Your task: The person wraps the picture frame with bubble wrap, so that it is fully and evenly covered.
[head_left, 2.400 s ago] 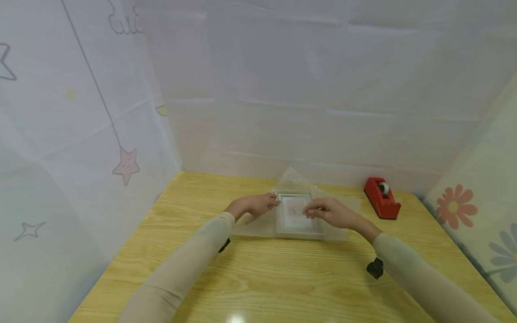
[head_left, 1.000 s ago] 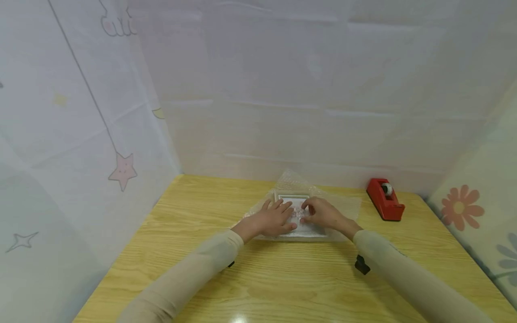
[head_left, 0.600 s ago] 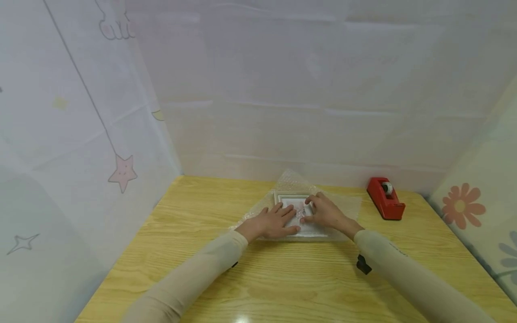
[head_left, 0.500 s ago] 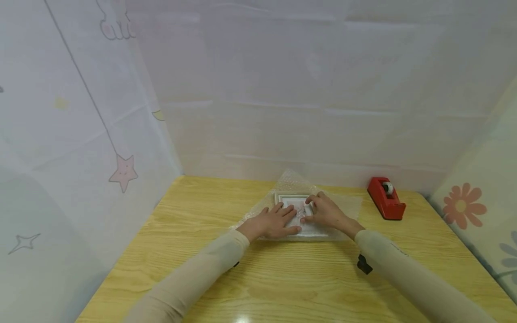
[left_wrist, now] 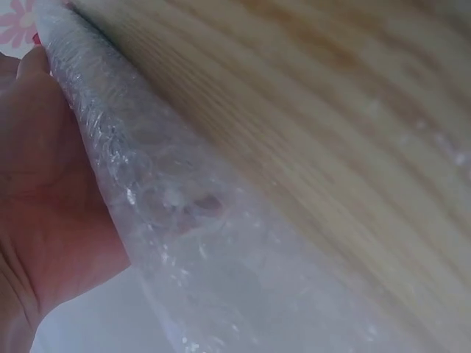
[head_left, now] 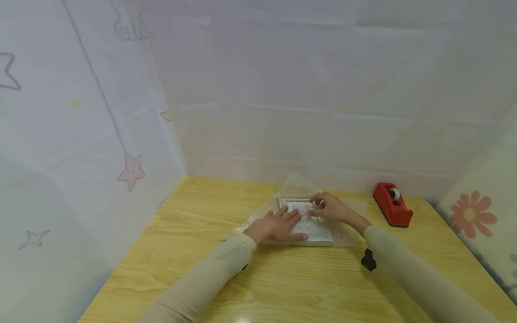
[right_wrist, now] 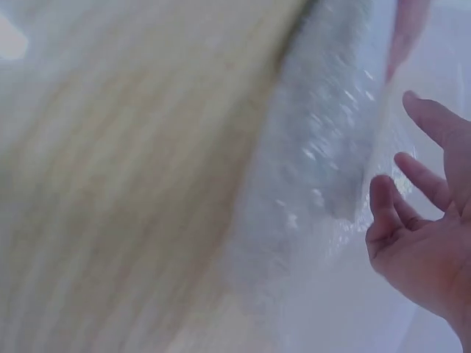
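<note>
Pale sheets w/ stars and flowers wall off our wooden tabletop [head_left: 202,233]. Frame [head_left: 311,226] lies mid-tabletop on bubble wrap [head_left: 347,211], a flap folded over its near part. Our left hand [head_left: 278,225] presses flat on that flap, fingers straight and spread. Right hand [head_left: 332,207] sits at the frame's far edge, fingers curled; can't tell if they pinch the wrap. Red tape dispenser [head_left: 392,203] stands well right.

2 long beige sleeves [head_left: 210,278] reach to the wrists, each with a small black wrist mount [head_left: 368,260].
</note>
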`<move>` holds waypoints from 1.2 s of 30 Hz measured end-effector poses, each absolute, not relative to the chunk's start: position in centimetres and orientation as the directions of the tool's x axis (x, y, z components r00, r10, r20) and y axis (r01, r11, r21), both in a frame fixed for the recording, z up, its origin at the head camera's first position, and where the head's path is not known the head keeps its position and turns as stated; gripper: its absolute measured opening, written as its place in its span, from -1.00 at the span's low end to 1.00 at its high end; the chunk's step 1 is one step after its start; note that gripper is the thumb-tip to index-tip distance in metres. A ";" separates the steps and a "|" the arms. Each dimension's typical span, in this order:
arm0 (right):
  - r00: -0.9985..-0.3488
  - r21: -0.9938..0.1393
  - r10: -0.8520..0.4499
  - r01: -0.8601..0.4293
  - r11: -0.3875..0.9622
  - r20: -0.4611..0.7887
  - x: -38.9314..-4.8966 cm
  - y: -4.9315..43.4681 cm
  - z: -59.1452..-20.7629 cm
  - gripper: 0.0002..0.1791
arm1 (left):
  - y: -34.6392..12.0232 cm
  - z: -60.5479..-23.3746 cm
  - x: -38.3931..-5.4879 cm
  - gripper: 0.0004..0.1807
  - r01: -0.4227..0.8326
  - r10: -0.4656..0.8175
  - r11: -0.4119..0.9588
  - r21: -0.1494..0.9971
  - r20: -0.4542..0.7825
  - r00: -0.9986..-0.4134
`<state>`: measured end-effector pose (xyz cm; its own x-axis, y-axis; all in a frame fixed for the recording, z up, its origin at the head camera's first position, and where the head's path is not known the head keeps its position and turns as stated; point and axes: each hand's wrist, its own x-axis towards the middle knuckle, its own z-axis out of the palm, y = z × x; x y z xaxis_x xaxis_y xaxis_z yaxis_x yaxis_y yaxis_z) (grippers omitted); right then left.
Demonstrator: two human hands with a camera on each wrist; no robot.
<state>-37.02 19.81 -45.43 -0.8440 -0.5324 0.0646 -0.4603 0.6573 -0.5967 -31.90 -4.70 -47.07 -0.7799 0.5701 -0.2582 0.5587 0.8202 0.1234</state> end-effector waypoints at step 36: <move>-0.895 -0.720 -0.433 -0.373 0.585 0.112 -47.0 19.8 -46.8 -0.66 | -4.6 -47.4 -30.9 0.05 0.592 0.622 0.783 0.191 -0.233 -0.747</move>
